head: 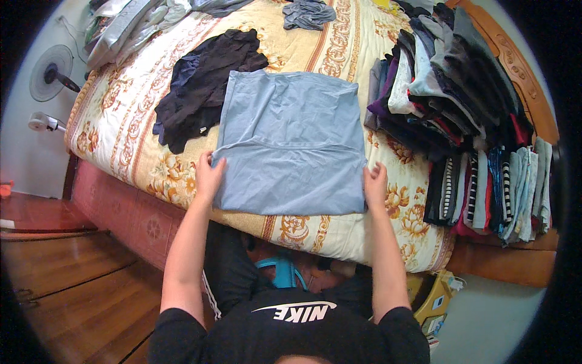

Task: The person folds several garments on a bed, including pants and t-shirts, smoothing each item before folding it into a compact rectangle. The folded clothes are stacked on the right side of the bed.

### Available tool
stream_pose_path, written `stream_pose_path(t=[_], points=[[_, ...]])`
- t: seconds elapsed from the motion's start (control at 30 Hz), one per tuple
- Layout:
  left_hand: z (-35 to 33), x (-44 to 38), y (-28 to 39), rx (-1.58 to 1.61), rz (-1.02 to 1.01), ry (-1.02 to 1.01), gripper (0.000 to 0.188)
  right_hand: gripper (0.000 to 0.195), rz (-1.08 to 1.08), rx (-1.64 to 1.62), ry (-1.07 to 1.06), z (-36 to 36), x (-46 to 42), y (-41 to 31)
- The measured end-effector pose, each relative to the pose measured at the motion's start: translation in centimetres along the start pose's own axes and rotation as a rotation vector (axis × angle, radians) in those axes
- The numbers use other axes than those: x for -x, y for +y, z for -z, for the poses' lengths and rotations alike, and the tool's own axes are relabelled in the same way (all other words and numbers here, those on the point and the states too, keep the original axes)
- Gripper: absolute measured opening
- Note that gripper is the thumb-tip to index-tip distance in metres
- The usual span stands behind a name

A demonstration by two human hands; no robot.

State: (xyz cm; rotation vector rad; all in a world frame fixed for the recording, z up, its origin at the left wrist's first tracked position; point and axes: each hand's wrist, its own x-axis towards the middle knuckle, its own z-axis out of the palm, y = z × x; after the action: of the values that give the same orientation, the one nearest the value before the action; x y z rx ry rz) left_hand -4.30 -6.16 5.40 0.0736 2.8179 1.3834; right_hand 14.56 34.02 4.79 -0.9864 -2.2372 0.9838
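Note:
A light blue-grey T-shirt (291,182) lies spread on the bed, its neckline end folded over towards me across the lower half. My left hand (211,177) is at the left edge of the folded layer, thumb on top, pinching the cloth. At the opposite edge, my right hand (375,184) touches the fabric with curled fingers; whether they grip it is not plain. Beyond the T-shirt's left side is a crumpled heap of black and dark blue clothing (213,77).
A flowered bedspread (168,168) covers the bed. Stacked clothes (459,82) rise at the right, above a row of folded garments (489,191) beside the wooden headboard (514,54). A grey garment (309,14) lies far back. A fan (52,73) stands left.

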Motion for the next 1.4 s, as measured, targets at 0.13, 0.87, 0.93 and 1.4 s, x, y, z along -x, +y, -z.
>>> stream_pose_path(t=[0.13, 0.87, 0.93, 1.4], points=[[0.8, 4.8, 2.8, -0.309, -0.111, -0.01, 0.056, 0.053, -0.114, 0.169, -0.037, 1.2, 4.7, 0.9], [-2.5, -11.3, 6.0, -0.388, -0.229, -0.067, 0.084, 0.053, 0.445, 0.285, -0.116, -4.9, -8.2, -3.5], [-3.6, -14.1, 8.1, -0.48, -0.165, -0.108, 0.072, 0.052, 0.369, 0.352, -0.05, -7.8, -12.1, -4.0], [-2.1, -21.5, 2.7, -0.083, -0.246, -0.047, 0.026, 0.011, 0.195, 0.377, 0.151, -13.8, -18.1, -5.1]])
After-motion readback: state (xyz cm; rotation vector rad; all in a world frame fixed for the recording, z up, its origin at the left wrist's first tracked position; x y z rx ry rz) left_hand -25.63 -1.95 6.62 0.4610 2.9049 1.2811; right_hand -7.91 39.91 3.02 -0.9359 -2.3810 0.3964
